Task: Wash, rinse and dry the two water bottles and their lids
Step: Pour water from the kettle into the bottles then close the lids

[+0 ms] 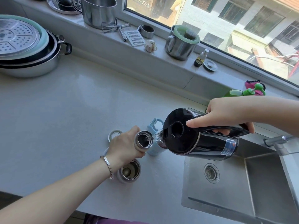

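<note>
My left hand (124,147) grips an open steel bottle (143,141) with a beige body, standing on the grey counter (64,118). My right hand (226,116) holds the handle of a black electric kettle (186,138), thumb along the top, tilted left. Water runs from its spout into the bottle's mouth. A light blue bottle (153,151) with a loop-handled lid stands just behind, partly hidden by the kettle. A round white ring lid (114,134) lies left of my hand. A white steel-lined cap (129,171) sits open side up under my wrist.
A steel sink (234,191) with a drain lies at the right, its faucet (278,143) at the far edge. A green pump dispenser (239,92) stands behind the kettle. Stacked pans (32,62) sit far left. Steel pots (181,46), a grater and small items line the windowsill.
</note>
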The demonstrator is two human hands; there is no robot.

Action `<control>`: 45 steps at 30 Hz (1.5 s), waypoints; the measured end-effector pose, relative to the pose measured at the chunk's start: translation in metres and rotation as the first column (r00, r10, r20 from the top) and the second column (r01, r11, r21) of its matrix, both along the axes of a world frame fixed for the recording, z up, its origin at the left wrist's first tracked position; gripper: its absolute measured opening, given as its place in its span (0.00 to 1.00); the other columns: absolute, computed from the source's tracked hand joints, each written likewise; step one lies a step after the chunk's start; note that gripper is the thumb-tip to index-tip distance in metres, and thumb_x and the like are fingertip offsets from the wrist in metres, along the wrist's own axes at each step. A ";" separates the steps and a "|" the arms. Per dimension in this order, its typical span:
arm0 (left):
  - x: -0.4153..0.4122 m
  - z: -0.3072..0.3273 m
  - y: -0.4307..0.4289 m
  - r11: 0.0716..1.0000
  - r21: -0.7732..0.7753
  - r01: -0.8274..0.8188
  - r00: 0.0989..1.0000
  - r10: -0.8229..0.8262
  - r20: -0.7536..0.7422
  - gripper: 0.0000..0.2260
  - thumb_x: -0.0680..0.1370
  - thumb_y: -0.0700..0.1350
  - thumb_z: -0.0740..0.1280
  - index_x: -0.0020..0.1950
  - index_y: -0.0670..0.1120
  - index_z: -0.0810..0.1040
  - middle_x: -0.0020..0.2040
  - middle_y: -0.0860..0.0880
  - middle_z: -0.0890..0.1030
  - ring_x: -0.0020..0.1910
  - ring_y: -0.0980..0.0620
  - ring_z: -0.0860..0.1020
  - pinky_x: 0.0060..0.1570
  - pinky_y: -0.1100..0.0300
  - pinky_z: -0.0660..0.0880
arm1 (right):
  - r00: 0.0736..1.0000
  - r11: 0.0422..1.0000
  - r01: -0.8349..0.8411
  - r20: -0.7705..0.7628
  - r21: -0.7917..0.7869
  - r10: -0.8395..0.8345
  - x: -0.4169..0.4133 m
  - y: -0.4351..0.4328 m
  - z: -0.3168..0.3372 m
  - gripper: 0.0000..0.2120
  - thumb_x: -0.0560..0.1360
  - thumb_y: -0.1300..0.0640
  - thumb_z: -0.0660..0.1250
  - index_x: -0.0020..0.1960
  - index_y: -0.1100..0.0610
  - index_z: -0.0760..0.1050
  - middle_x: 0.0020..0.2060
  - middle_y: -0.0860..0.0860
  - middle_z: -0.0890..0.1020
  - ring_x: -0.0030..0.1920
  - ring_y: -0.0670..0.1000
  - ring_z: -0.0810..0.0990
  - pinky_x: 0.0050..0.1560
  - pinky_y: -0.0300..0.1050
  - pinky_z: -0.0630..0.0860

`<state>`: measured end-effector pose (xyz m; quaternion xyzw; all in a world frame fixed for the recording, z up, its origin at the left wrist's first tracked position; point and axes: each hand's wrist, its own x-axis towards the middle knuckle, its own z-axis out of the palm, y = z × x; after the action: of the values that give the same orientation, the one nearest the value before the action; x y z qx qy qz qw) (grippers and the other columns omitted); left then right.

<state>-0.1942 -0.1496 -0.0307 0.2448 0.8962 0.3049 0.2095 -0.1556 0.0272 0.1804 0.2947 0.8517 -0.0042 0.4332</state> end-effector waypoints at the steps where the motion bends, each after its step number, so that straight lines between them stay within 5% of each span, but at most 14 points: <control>1: 0.000 0.000 0.000 1.000 -0.001 -0.001 1.000 0.001 0.001 0.21 0.65 0.52 0.73 0.54 0.52 0.70 0.45 0.53 0.79 0.50 0.48 0.77 0.39 0.59 0.66 | 1.000 1.000 0.001 0.001 -0.004 -0.001 0.000 0.000 0.000 0.31 0.66 0.29 0.61 0.28 0.59 0.73 0.22 0.50 0.75 0.39 0.59 0.83 0.30 0.62 0.80; 17: -0.001 -0.001 -0.001 1.000 0.007 0.003 1.000 -0.003 0.020 0.22 0.65 0.52 0.74 0.55 0.52 0.70 0.46 0.54 0.79 0.51 0.48 0.76 0.40 0.59 0.65 | 1.000 1.000 0.014 -0.018 -0.008 -0.014 0.000 0.003 -0.001 0.31 0.67 0.29 0.61 0.24 0.57 0.71 0.21 0.49 0.75 0.37 0.58 0.82 0.32 0.62 0.80; 22: -0.004 0.001 -0.003 0.999 0.028 -0.019 0.999 0.018 0.041 0.23 0.64 0.52 0.75 0.54 0.52 0.70 0.42 0.55 0.76 0.49 0.49 0.76 0.41 0.58 0.67 | 0.997 0.999 0.028 -0.075 -0.044 -0.031 0.008 0.011 -0.002 0.32 0.61 0.28 0.61 0.30 0.59 0.76 0.21 0.49 0.77 0.35 0.58 0.82 0.30 0.59 0.80; 26: -0.009 0.002 -0.003 0.997 0.049 -0.058 0.996 0.055 0.068 0.23 0.63 0.53 0.77 0.48 0.55 0.66 0.40 0.55 0.78 0.42 0.49 0.75 0.37 0.58 0.63 | 0.980 0.989 0.079 -0.173 -0.126 -0.101 0.023 0.020 -0.011 0.31 0.61 0.27 0.62 0.26 0.57 0.73 0.24 0.51 0.77 0.34 0.58 0.83 0.31 0.54 0.81; 33: -0.019 -0.004 0.001 0.988 0.123 -0.090 0.994 0.081 0.074 0.24 0.59 0.56 0.76 0.49 0.53 0.70 0.43 0.54 0.81 0.45 0.47 0.78 0.44 0.53 0.75 | 0.908 0.926 0.240 -0.271 -0.293 -0.321 0.056 0.034 -0.022 0.37 0.52 0.27 0.63 0.34 0.62 0.77 0.23 0.52 0.75 0.29 0.55 0.79 0.35 0.59 0.81; 39: -0.037 -0.006 0.021 0.942 0.256 -0.218 0.974 0.192 0.120 0.23 0.62 0.44 0.79 0.50 0.46 0.72 0.39 0.53 0.77 0.42 0.49 0.75 0.37 0.62 0.64 | 0.804 0.841 0.357 -0.324 -0.407 -0.498 0.086 0.043 -0.031 0.25 0.54 0.31 0.64 0.19 0.53 0.73 0.21 0.52 0.76 0.24 0.52 0.76 0.38 0.58 0.81; 45: -0.059 -0.010 0.045 0.922 0.262 -0.284 0.959 0.270 0.089 0.22 0.64 0.43 0.78 0.48 0.47 0.68 0.41 0.50 0.76 0.41 0.48 0.73 0.35 0.64 0.61 | 0.795 0.824 0.368 -0.313 -0.430 -0.519 0.108 0.051 -0.050 0.26 0.65 0.34 0.64 0.22 0.54 0.70 0.22 0.52 0.74 0.26 0.50 0.73 0.37 0.56 0.80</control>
<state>-0.2529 -0.1050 -0.0411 0.1342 0.8658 0.4576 0.1514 -0.0477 0.0786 0.1307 0.4001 0.8144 -0.3200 0.2726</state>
